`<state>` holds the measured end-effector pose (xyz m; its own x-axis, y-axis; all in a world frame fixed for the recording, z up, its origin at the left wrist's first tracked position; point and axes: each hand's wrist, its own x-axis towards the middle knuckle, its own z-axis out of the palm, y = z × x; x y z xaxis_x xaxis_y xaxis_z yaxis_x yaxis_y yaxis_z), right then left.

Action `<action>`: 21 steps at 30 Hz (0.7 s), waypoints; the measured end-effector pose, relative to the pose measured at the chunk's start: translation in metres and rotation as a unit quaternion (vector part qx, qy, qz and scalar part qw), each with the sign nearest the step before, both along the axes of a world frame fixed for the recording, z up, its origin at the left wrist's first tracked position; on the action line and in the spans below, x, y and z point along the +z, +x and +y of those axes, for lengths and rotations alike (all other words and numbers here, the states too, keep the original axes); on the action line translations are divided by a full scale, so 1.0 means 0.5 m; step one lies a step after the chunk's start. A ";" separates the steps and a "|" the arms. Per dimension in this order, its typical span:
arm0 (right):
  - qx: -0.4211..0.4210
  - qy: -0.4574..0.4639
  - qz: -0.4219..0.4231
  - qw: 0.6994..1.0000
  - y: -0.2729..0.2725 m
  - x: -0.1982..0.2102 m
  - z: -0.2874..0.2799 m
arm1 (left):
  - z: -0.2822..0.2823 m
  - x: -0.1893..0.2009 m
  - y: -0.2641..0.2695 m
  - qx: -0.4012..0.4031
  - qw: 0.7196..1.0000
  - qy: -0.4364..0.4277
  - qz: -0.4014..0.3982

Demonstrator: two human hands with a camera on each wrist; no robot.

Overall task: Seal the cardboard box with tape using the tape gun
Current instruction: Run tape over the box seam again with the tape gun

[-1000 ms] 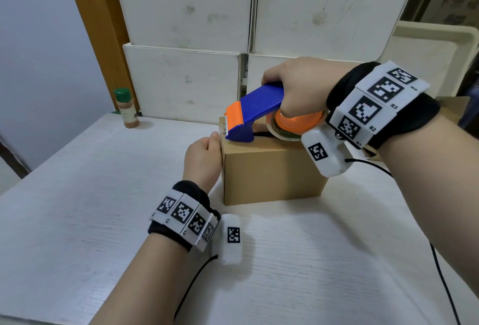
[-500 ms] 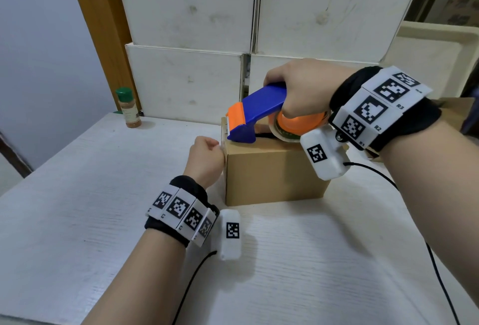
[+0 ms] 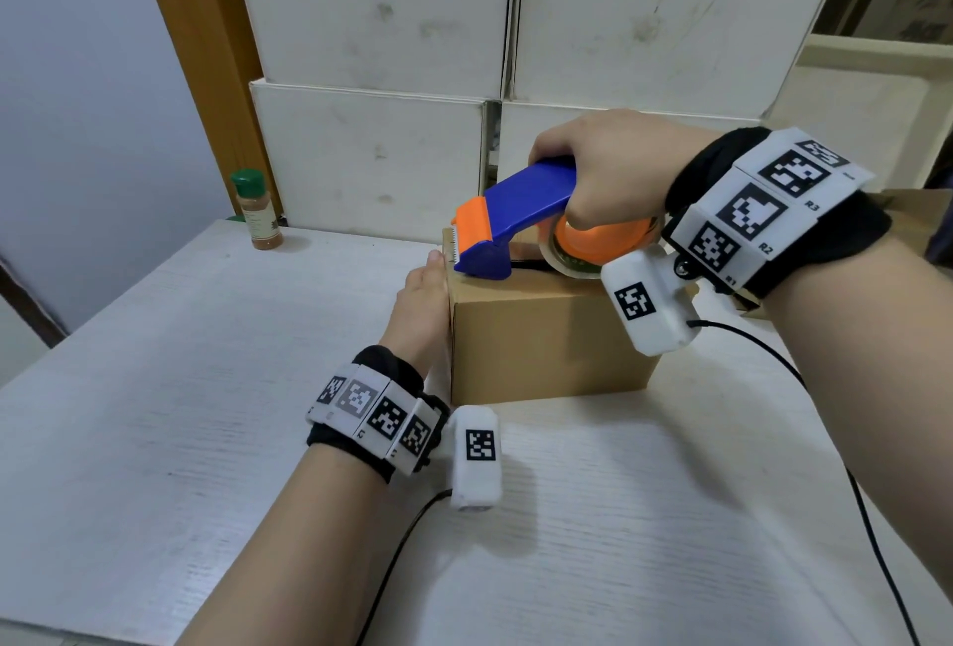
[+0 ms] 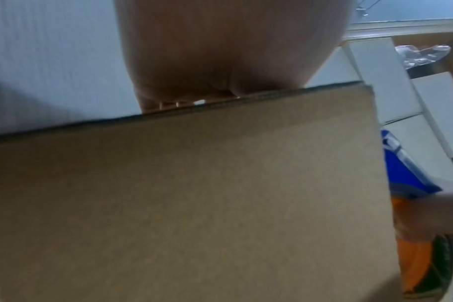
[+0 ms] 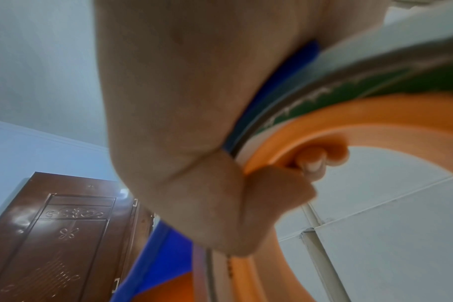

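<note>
Head view: The cardboard box (image 3: 546,336) stood on the white surface (image 3: 154,413), just in front of stacked white cartons (image 3: 371,171). The right hand (image 3: 613,181) gripped the tape gun (image 3: 515,217) by its blue handle, fingers curled around it, with the gun's nose resting on the box top at the left edge. The left hand (image 3: 423,305) lay flat against the box's left side, fingers straight, holding nothing. A spice bottle (image 3: 256,210) stood well apart at the rear left.

Left wrist view: The box side (image 4: 194,194) filled the frame. The left hand's fingers (image 4: 220,51) reached along it toward the far edge, pressing rather than gripping. Part of the blue and orange tape gun (image 4: 406,173) showed at the right.

Right wrist view: The right hand's fingers (image 5: 311,163) wrapped the orange hub (image 5: 375,122) of the tape roll (image 5: 375,81); the grasp was firm.

Handling assessment: The box appeared small and light, with stiff but dentable walls; it would likely slide on the smooth surface unless braced from the side. The gun was rigid plastic and best held at the handle, away from the serrated blade at its nose.
</note>
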<state>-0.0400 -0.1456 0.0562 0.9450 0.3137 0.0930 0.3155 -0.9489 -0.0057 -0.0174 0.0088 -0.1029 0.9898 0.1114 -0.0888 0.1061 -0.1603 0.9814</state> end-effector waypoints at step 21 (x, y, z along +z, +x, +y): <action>0.002 0.007 0.004 1.000 0.003 0.003 -0.007 | 0.035 0.014 -0.021 -0.228 0.960 0.018 -0.163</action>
<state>-0.0386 -0.1488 0.0578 0.9441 0.3169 0.0904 0.3200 -0.9472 -0.0215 -0.0276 0.0266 -0.0958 0.9111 -0.3422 0.2297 -0.2949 -0.1520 0.9433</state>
